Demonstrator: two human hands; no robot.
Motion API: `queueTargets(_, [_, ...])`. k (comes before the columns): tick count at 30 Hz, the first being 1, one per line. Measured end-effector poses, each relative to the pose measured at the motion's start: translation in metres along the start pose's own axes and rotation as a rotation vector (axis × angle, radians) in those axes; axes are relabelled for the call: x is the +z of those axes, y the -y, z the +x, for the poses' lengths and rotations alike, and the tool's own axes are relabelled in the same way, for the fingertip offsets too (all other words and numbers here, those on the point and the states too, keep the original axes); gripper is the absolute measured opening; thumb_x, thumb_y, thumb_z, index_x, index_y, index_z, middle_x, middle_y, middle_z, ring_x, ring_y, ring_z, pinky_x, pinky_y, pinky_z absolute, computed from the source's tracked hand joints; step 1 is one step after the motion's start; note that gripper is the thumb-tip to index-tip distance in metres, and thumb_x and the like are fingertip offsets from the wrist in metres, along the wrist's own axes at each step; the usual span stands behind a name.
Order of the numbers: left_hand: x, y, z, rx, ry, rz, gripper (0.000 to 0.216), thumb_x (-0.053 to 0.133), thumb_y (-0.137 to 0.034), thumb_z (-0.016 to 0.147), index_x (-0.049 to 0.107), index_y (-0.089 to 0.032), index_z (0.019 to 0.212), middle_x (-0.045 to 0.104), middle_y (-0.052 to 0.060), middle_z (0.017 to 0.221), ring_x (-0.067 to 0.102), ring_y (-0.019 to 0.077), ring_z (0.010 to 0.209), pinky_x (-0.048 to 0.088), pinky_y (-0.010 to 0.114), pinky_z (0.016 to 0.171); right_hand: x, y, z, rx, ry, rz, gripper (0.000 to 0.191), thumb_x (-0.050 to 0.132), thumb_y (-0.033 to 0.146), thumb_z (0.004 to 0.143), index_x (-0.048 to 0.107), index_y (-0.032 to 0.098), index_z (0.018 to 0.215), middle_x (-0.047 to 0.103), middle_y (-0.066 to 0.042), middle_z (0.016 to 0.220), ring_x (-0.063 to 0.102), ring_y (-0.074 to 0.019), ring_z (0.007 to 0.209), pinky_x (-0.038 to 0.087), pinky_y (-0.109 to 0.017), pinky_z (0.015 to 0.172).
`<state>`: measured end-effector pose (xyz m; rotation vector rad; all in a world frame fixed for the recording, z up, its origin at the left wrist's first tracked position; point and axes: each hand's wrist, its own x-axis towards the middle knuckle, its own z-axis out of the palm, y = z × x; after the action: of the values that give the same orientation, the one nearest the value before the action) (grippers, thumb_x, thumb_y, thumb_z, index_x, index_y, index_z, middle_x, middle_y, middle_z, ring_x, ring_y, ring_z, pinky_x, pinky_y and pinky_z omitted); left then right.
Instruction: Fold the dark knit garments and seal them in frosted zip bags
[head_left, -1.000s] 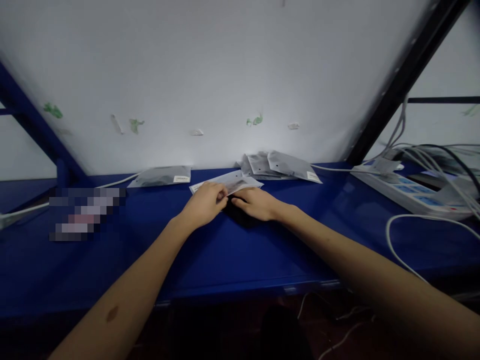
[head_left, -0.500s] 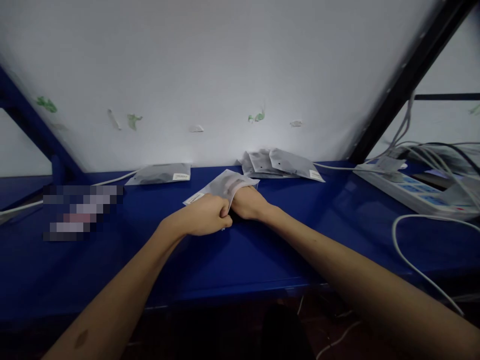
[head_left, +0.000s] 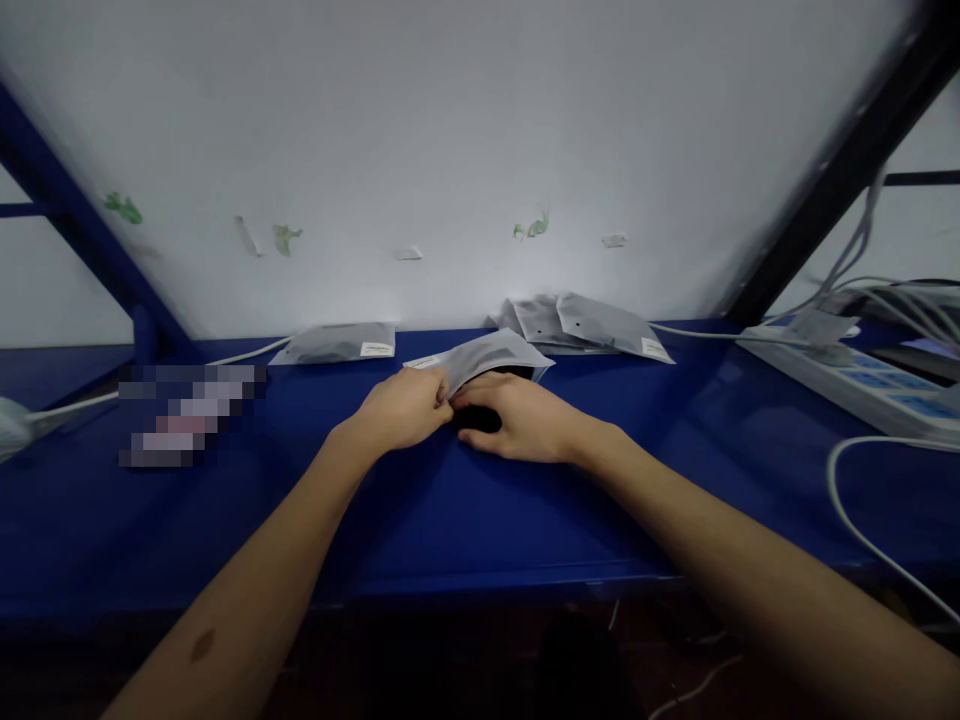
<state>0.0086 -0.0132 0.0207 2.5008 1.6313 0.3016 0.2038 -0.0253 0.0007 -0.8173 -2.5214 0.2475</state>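
Observation:
A translucent frosted plastic bag (head_left: pixel 491 349) with a small white label lies on the blue table in front of me. My left hand (head_left: pixel 405 408) is closed, pinching the near left edge of its opening. At the mouth of the bag, my right hand (head_left: pixel 529 416) curls its thumb and fingers around a soft-looking black item (head_left: pixel 480 418). Part of that item shows between the thumb and fingers and under the bag's lifted edge; what kind of thing it is, I cannot tell.
A similar filled bag (head_left: pixel 334 344) lies at the back left, and several overlapping bags (head_left: pixel 600 325) at the back right. A blurred-out object (head_left: pixel 191 415) sits on the left. A white power strip (head_left: pixel 862 378) and cables (head_left: pixel 836 490) occupy the right side.
My right hand, earlier inside the bag, has come back out towards the right, and black material now shows at its fingers. The view has shifted slightly.

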Motion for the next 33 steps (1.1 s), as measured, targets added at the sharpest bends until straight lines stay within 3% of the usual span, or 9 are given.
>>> queueTargets(5, [-0.001, -0.009, -0.005, 0.097, 0.026, -0.036, 0.012, 0.053, -0.015, 0.073, 0.056, -0.022, 0.083, 0.064, 0.002, 0.073, 0.059, 0.0201, 0.066, 0.038, 0.031, 0.059, 0.013, -0.008, 0.005, 0.059, -0.023, -0.024, 0.027, 0.050, 0.012, 0.090, 0.067, 0.016, 0.110, 0.069, -0.012, 0.119, 0.062, -0.0229, 0.110, 0.045, -0.038, 0.099])
queueTargets(10, [0.003, -0.021, -0.007, 0.210, 0.018, -0.103, 0.016, 0.053, -0.018, 0.076, 0.057, -0.022, 0.091, 0.062, 0.002, 0.073, 0.058, 0.0197, 0.068, 0.040, 0.032, 0.062, 0.023, -0.013, 0.010, 0.153, -0.140, 0.031, 0.024, 0.044, 0.008, 0.091, 0.066, 0.013, 0.099, 0.069, -0.014, 0.108, 0.062, -0.0217, 0.098, 0.047, -0.036, 0.089])
queueTargets(16, [-0.001, -0.007, 0.000, 0.059, -0.087, 0.076, 0.023, 0.050, -0.012, 0.082, 0.058, -0.019, 0.103, 0.065, 0.008, 0.095, 0.063, 0.0240, 0.088, 0.046, 0.035, 0.076, 0.008, 0.004, 0.010, 0.118, -0.174, 0.086, 0.025, 0.043, 0.012, 0.095, 0.067, 0.015, 0.090, 0.070, -0.008, 0.094, 0.062, -0.0171, 0.087, 0.045, -0.033, 0.084])
queueTargets(19, [-0.003, 0.002, 0.001, -0.018, -0.130, 0.211, 0.033, 0.045, -0.008, 0.086, 0.057, -0.021, 0.114, 0.063, 0.010, 0.110, 0.063, 0.0266, 0.099, 0.048, 0.038, 0.080, 0.000, 0.008, 0.008, 0.140, -0.293, 0.016, 0.025, 0.045, 0.022, 0.097, 0.066, 0.017, 0.083, 0.069, -0.005, 0.086, 0.060, -0.0165, 0.078, 0.045, -0.032, 0.078])
queueTargets(23, [0.000, 0.003, 0.000, -0.074, -0.130, 0.226, 0.029, 0.045, -0.019, 0.089, 0.059, -0.022, 0.114, 0.062, 0.012, 0.117, 0.063, 0.0296, 0.102, 0.050, 0.041, 0.080, -0.003, -0.007, 0.002, 0.310, -0.434, -0.188, 0.023, 0.046, 0.023, 0.094, 0.068, 0.016, 0.092, 0.068, -0.011, 0.095, 0.059, -0.0249, 0.095, 0.045, -0.040, 0.088])
queueTargets(25, [0.003, -0.001, 0.000, -0.076, -0.133, 0.229, 0.030, 0.048, -0.039, 0.092, 0.060, -0.020, 0.112, 0.062, 0.015, 0.119, 0.062, 0.0328, 0.103, 0.050, 0.046, 0.085, -0.001, -0.018, -0.002, 0.441, -0.404, -0.266, 0.025, 0.050, 0.020, 0.089, 0.068, 0.014, 0.105, 0.066, -0.016, 0.108, 0.056, -0.0308, 0.107, 0.045, -0.045, 0.092])
queueTargets(28, [0.009, -0.008, 0.000, -0.083, -0.151, 0.256, 0.057, 0.049, -0.066, 0.087, 0.060, -0.016, 0.113, 0.061, 0.018, 0.118, 0.061, 0.0377, 0.105, 0.048, 0.052, 0.089, 0.004, -0.034, -0.006, 0.525, -0.282, -0.282, 0.040, 0.054, 0.017, 0.085, 0.061, 0.010, 0.124, 0.062, -0.021, 0.120, 0.055, -0.0341, 0.114, 0.046, -0.046, 0.093])
queueTargets(30, [0.012, -0.011, 0.001, -0.104, -0.169, 0.267, 0.058, 0.052, -0.064, 0.086, 0.059, -0.015, 0.114, 0.060, 0.019, 0.117, 0.061, 0.0386, 0.105, 0.049, 0.052, 0.088, 0.006, -0.041, -0.007, 0.517, -0.244, -0.248, 0.043, 0.054, 0.016, 0.085, 0.059, 0.009, 0.127, 0.061, -0.021, 0.120, 0.057, -0.0319, 0.112, 0.047, -0.044, 0.094])
queueTargets(33, [0.014, -0.011, 0.002, -0.149, -0.212, 0.264, 0.040, 0.056, -0.043, 0.089, 0.056, -0.013, 0.116, 0.058, 0.019, 0.117, 0.063, 0.0359, 0.100, 0.052, 0.048, 0.081, 0.008, -0.047, -0.006, 0.482, -0.271, -0.207, 0.035, 0.052, 0.013, 0.085, 0.063, 0.009, 0.118, 0.064, -0.019, 0.112, 0.061, -0.0276, 0.105, 0.047, -0.040, 0.093])
